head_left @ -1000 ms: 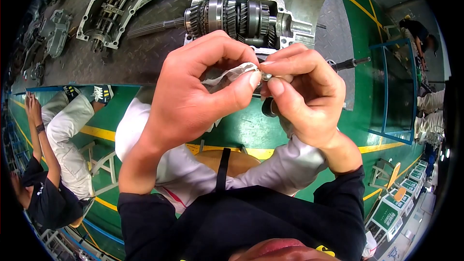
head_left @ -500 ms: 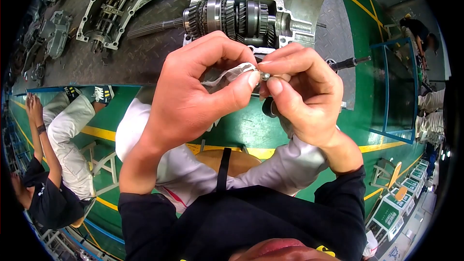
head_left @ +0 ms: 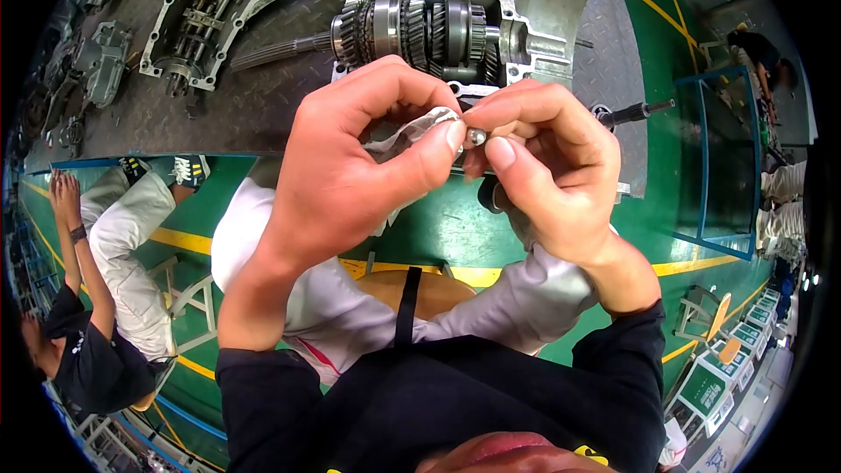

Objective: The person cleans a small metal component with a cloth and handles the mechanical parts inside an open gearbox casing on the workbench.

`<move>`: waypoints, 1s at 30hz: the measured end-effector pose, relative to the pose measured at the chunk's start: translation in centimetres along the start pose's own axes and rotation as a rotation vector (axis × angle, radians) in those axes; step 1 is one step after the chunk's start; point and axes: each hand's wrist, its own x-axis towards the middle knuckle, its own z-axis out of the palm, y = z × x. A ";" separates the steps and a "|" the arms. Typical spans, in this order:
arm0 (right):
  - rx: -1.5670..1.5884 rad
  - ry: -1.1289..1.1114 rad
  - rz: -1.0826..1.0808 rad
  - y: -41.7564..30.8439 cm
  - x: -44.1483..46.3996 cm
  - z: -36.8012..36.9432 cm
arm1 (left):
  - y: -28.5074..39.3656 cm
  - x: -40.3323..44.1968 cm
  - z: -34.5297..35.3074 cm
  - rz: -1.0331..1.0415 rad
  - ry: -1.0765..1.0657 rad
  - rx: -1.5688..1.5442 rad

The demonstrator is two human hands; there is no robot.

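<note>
My left hand (head_left: 359,158) is closed in a pinch on a thin, crumpled white cloth (head_left: 412,133), which trails back into the palm. At its fingertips, between the two hands, is a small shiny rounded metal part (head_left: 476,136). My right hand (head_left: 547,158) curls round this part, its index finger meeting the left fingertips and its thumb just beside the metal. The right hand's other fingers are mostly hidden. Just beyond both hands stands an open gearbox housing (head_left: 543,44) with a row of gears (head_left: 420,31) inside.
The dark metal workbench (head_left: 289,13) carries a second opened housing (head_left: 197,26) and other castings (head_left: 101,61) at the left. A splined shaft (head_left: 644,112) juts past the right edge. Another person (head_left: 105,315) sits at the left. A blue frame (head_left: 705,166) stands right.
The right thumb has drawn slightly off the small metal part, so more of it shows. The white cloth has shifted a little in the left fingers. Both hands stay in place.
</note>
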 end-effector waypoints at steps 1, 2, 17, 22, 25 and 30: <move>-0.009 -0.010 0.014 0.0 0.0 -0.1 | 0.1 0.0 0.0 -0.030 0.012 -0.018; -0.018 -0.020 0.028 0.0 0.0 -0.2 | 0.1 0.0 0.1 -0.031 0.013 -0.016; -0.037 0.045 0.147 0.3 0.2 -0.1 | -0.1 0.0 0.3 -0.077 0.025 -0.081; -0.007 0.050 0.117 0.6 0.2 0.0 | -0.2 0.0 0.2 -0.074 0.018 -0.063; -0.013 0.039 0.115 0.6 0.3 -0.1 | -0.4 0.1 0.3 -0.087 0.030 -0.054; -0.002 0.023 0.122 0.7 0.3 -0.2 | -0.4 0.1 0.3 -0.073 0.035 -0.069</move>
